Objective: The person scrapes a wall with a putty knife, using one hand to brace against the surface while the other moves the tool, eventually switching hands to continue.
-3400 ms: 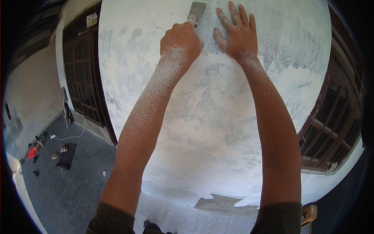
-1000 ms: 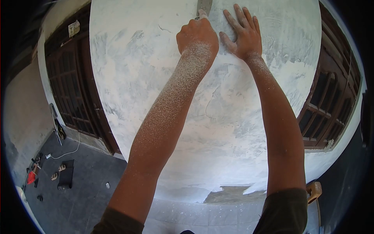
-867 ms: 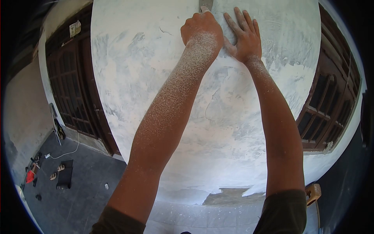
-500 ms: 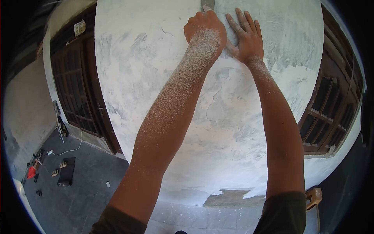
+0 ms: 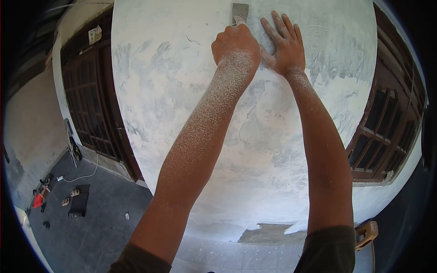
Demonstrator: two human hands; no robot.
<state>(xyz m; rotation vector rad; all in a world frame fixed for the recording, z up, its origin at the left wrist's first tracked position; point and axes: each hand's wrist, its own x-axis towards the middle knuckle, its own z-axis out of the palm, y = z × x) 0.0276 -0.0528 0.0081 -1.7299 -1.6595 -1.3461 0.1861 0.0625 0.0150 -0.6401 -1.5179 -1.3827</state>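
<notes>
One scraper [image 5: 241, 9] at our wall [image 5: 273, 136]!
Our left hand [image 5: 236, 43] curls round it, one finger extended; our right hand [image 5: 288, 51] has fingers spread.

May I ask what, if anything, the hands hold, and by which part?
The left hand holds a scraper by its lower end; the right hand holds nothing.

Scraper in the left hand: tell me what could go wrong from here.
First, the scraper could slip sideways and nick the right hand, which is bare and spread on the wall close to the left hand.
Second, dust might fall toward the person's eyes: pale powder coats the left forearm, and both hands are raised.
Third, the scraper's edge might gouge the wall's patchy coating.
</notes>
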